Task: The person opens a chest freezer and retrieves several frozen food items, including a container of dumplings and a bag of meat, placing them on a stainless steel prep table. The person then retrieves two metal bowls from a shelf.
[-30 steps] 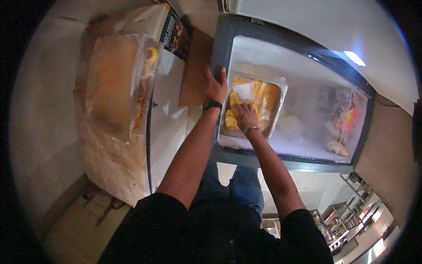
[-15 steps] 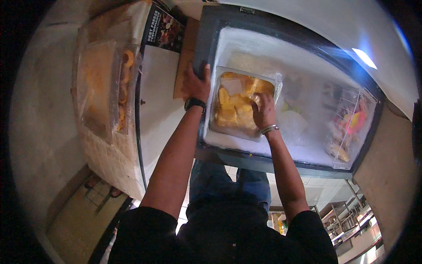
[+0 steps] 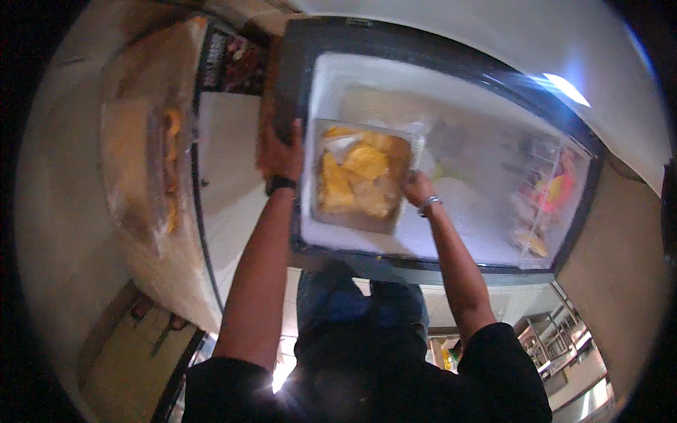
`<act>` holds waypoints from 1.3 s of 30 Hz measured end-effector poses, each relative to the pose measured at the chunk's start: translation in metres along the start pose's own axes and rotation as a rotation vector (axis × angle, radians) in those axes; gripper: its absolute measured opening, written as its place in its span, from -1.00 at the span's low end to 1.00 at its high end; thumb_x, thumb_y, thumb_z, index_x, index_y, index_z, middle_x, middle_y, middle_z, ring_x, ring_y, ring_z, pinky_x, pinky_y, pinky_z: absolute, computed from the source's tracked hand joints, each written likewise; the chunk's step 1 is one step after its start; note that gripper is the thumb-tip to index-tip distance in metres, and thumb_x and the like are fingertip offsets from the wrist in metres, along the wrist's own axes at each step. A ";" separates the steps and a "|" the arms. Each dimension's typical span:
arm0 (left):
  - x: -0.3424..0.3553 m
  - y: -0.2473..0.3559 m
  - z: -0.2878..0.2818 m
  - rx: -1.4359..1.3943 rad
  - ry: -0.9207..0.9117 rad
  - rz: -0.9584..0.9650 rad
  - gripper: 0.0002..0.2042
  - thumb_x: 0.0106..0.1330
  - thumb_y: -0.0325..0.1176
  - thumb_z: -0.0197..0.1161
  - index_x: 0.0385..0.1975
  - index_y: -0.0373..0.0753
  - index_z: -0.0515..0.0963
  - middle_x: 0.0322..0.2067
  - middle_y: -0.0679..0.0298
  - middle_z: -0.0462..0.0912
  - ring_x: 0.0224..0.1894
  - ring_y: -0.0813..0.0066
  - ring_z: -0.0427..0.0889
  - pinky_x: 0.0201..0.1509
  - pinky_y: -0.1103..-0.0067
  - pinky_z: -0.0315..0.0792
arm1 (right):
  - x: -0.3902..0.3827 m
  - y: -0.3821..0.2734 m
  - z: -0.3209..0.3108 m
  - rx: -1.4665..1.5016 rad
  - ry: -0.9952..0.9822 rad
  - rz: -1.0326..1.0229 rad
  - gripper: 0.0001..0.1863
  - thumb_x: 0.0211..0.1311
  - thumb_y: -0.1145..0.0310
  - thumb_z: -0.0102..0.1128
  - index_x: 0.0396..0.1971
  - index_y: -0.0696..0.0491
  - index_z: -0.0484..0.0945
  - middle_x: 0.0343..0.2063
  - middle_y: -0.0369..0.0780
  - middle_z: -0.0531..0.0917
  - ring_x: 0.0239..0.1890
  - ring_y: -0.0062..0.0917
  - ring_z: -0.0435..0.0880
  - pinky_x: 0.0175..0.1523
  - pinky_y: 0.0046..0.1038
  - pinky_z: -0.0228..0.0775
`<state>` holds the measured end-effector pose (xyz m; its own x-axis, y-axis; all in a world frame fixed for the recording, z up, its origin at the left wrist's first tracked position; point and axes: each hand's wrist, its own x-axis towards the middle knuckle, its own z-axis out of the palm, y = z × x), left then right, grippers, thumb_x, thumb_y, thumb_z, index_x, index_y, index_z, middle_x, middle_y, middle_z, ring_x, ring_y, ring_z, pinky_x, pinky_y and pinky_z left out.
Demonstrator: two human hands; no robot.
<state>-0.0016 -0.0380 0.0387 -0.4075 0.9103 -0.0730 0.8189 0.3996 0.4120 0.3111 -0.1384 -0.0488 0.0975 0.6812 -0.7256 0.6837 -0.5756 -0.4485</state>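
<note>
My left hand point(image 3: 282, 155), slightly blurred and wearing a dark wristwatch, rests with fingers apart on the left rim of the chest freezer point(image 3: 296, 63). Inside it, a rectangular tray point(image 3: 399, 211) holds yellow food pieces point(image 3: 363, 161) and a pale packet, partly covered by them. At the tray's right edge, my right hand point(image 3: 417, 183), with a silver bracelet at the wrist, has its blurred fingers curled on the rim.
Left stands a worn white appliance point(image 3: 233, 141) with plastic-covered food trays point(image 3: 130, 162) on top, beside brown cardboard point(image 3: 266, 106). A wire basket point(image 3: 543, 211) with frosted packages sits at the freezer's right end. Metal racks point(image 3: 550, 338) show at lower right.
My right hand has moved rightward from among the yellow pieces to the tray's edge. The pieces lie differently, one now at the centre. The whole view has shifted, the freezer appearing further left.
</note>
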 end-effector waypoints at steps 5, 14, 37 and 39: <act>0.003 -0.010 0.006 0.047 -0.039 -0.059 -0.25 0.30 0.30 0.01 0.31 -0.15 0.26 0.12 -0.01 0.52 0.09 0.02 0.56 0.11 0.25 0.46 | 0.001 0.016 -0.001 0.150 0.074 -0.049 -0.69 0.05 0.29 0.24 -0.40 0.28 0.57 -0.54 -0.11 0.67 -0.54 -0.42 0.61 -0.40 -0.31 0.45; 0.000 0.001 -0.001 -0.015 -0.008 -0.061 -0.31 0.30 0.26 0.04 0.29 -0.10 0.29 0.14 0.04 0.50 0.13 0.01 0.53 0.14 0.22 0.44 | -0.057 0.108 -0.100 0.685 0.200 0.376 -0.93 -0.08 0.46 0.22 -0.53 0.11 0.55 -0.63 -0.28 0.54 -0.62 -0.52 0.49 -0.57 -0.41 0.32; 0.004 -0.009 0.009 -0.025 0.004 0.015 -0.28 0.37 0.22 -0.02 0.30 -0.28 0.26 0.12 -0.08 0.52 0.14 0.00 0.52 0.18 0.30 0.39 | 0.212 0.406 -0.004 1.377 0.383 0.641 -0.64 0.30 0.24 0.11 -0.06 0.20 0.51 -0.20 -0.06 0.61 -0.11 -0.36 0.61 0.00 -0.24 0.51; 0.005 -0.019 0.013 -0.022 0.007 0.008 -0.29 0.40 0.20 -0.04 0.29 -0.32 0.25 0.12 -0.11 0.51 0.15 0.01 0.52 0.18 0.31 0.39 | 0.232 0.404 -0.001 1.376 0.396 0.622 -0.64 0.30 0.24 0.11 -0.05 0.19 0.50 -0.19 -0.06 0.61 -0.10 -0.36 0.61 0.00 -0.25 0.51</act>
<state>-0.0139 -0.0398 0.0189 -0.4037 0.9127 -0.0637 0.8131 0.3898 0.4323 0.6103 -0.2121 -0.3982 0.4318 0.1314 -0.8923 -0.6768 -0.6068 -0.4168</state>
